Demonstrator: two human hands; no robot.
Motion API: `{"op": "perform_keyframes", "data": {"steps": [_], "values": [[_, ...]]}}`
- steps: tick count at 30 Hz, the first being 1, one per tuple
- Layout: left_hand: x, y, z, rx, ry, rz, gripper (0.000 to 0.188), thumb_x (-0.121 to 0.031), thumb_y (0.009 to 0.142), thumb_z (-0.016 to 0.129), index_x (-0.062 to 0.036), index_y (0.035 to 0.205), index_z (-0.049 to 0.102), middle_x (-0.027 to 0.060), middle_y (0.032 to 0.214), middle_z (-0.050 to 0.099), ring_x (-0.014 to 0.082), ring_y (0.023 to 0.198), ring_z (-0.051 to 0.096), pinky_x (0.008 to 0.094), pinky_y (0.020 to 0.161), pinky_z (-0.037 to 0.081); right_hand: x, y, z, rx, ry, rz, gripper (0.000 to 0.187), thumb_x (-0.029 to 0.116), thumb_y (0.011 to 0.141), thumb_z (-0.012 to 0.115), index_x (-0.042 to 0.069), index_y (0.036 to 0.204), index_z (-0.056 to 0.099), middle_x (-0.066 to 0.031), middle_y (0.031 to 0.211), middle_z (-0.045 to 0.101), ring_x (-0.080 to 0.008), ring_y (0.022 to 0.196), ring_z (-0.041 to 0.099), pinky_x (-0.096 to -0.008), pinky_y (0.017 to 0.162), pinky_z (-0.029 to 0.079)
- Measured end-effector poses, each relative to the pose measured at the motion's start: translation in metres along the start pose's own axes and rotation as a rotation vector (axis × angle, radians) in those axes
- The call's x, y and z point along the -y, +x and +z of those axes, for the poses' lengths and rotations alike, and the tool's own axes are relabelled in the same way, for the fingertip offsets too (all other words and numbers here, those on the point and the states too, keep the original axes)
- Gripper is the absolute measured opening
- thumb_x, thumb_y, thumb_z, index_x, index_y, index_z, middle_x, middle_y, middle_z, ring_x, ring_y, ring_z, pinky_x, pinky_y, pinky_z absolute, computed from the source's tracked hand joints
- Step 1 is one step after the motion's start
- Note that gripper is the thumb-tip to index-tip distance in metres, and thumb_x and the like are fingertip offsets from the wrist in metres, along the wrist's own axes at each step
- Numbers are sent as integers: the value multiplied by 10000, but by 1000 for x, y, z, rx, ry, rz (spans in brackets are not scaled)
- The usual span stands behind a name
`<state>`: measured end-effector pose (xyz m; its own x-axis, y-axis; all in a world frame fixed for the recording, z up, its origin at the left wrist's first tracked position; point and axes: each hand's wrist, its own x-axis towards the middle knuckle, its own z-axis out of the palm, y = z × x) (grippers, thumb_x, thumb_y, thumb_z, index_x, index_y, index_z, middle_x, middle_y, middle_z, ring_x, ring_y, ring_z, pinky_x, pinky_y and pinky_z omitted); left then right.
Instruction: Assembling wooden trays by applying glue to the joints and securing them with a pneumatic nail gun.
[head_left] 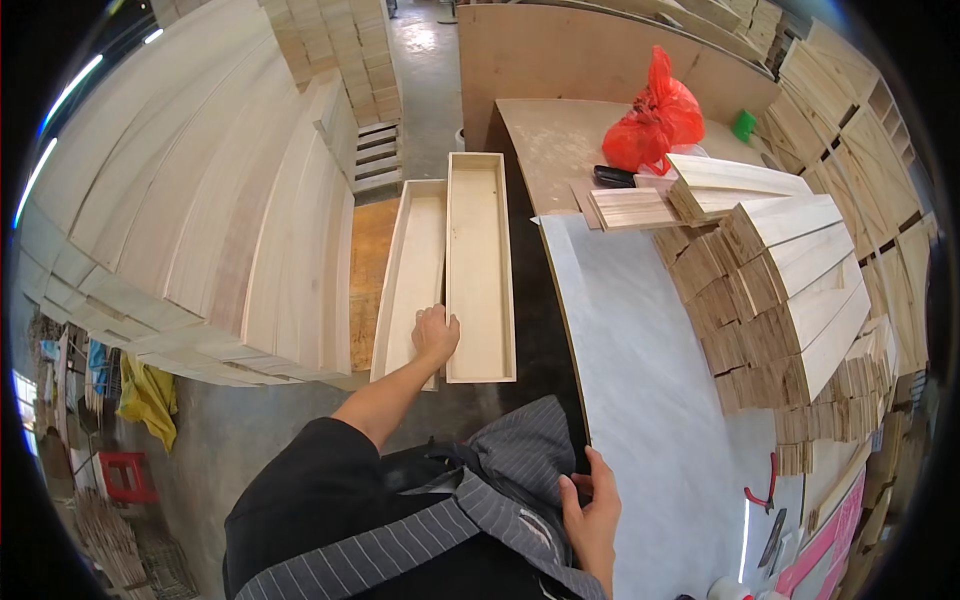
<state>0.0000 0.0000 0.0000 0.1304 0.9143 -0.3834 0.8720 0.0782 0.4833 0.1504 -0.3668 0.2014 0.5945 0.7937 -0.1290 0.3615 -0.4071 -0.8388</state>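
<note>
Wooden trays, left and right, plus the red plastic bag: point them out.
Left wooden tray (416, 265): head view, bare inner floor.
Right wooden tray (480, 270): head view, bare inner floor.
Red plastic bag (650, 130): head view, its bulging body.

Single view: left unit of a head-worn fisheye pair, upright, facing down and forward from above the striped apron, which sits closest at lower centre. The wooden trays lie near, at frame centre; the tabletop spreads right of centre; concrete floor recedes at top centre. Straight edges bow toward the frame's rim.
</note>
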Motion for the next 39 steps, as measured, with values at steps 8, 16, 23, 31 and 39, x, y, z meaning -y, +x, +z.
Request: {"op": "perform_keyframes", "data": {"steps": [8, 16, 23, 31, 39], "values": [[54, 46, 50, -198, -113, 26, 576, -380, 993, 577, -19, 1437, 513, 262, 1452, 529, 402, 1363, 483, 491, 1161, 360, -20, -33, -54, -381, -109, -35, 405, 54, 861, 739, 7, 1253, 649, -187, 1202, 681, -288, 942, 702, -371, 845, 557], [121, 78, 22, -494, -103, 130, 393, -258, 953, 585, 90, 1134, 608, 316, 1066, 685, 485, 1003, 663, 525, 902, 511, -122, 16, -190, -1150, -163, 158, 453, 128, 882, 743, 60, 1313, 618, -129, 1116, 688, -258, 871, 662, -368, 790, 541], [0, 35, -57, -591, 326, -26, 571, -384, 932, 665, -94, 1409, 545, 222, 1376, 570, 373, 1284, 521, 543, 993, 477, -215, 48, -252, -1335, -186, 321, 611, 203, 853, 769, 94, 1409, 539, -183, 1172, 646, -292, 1018, 641, -431, 894, 515], [-155, -53, -100, -551, -101, 964, 486, -89, 968, 636, -30, 1436, 517, 153, 1266, 619, 307, 1171, 567, 434, 1033, 410, -212, 92, -415, -1411, -9, 263, 823, 246, 802, 781, 122, 1514, 388, -270, 1220, 588, -448, 1139, 581, -482, 990, 487], [-206, -171, -12, 36, -112, 1290, 521, -9, 866, 673, 28, 1370, 543, 108, 991, 634, 187, 901, 599, 339, 876, 479, -213, 141, -495, -1128, -415, 180, 1111, 300, 676, 904, 227, 1579, 259, -348, 1338, 544, -478, 1277, 526, -485, 1047, 480]]}}
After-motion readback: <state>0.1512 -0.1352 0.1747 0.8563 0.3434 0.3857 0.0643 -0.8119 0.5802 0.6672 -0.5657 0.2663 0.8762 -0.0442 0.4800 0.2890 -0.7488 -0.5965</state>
